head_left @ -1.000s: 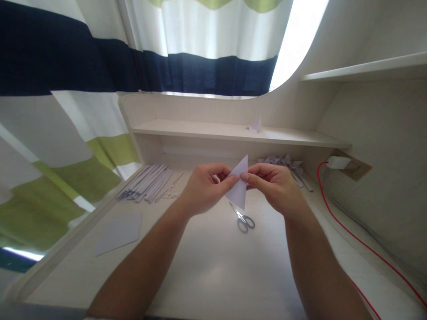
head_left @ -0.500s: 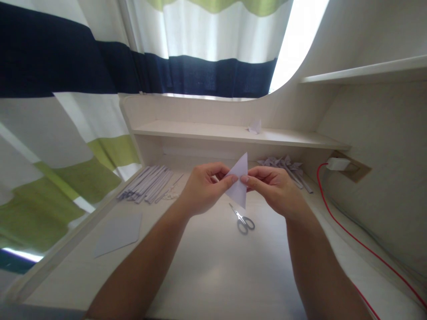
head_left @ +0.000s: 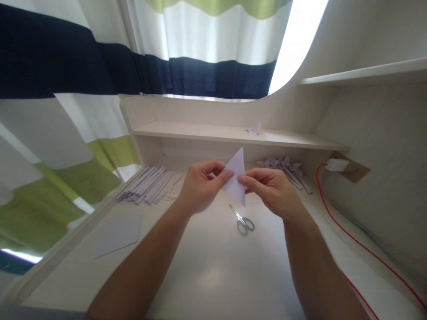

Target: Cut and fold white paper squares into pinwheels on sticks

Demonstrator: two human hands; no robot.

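On the near side of the scissors (head_left: 240, 218), bare desk (head_left: 227, 275) gives passage between the left forearm (head_left: 143, 262) and right forearm (head_left: 312, 258), which bar the sides. Beyond the scissors, the raised folded paper (head_left: 236, 182) and both hands obstruct; farther back, the shelf (head_left: 200, 130) juts across.

I've got one paper triangle (head_left: 235, 190), white w/ faint lilac tint, matte, face toward my cam. Held up in mid-air btwn L hand (head_left: 207, 184) & R hand (head_left: 271, 189), not resting on anything I can see. Long straight edge on R side, approx vert; sharp pt up top, another pt at btm, third corner off to L, partly behind thumb. L thumb presses near its L edge, R thumb on the long edge abt midway. Looks flat, uncrumpled; layers/creases too small for me to tell.
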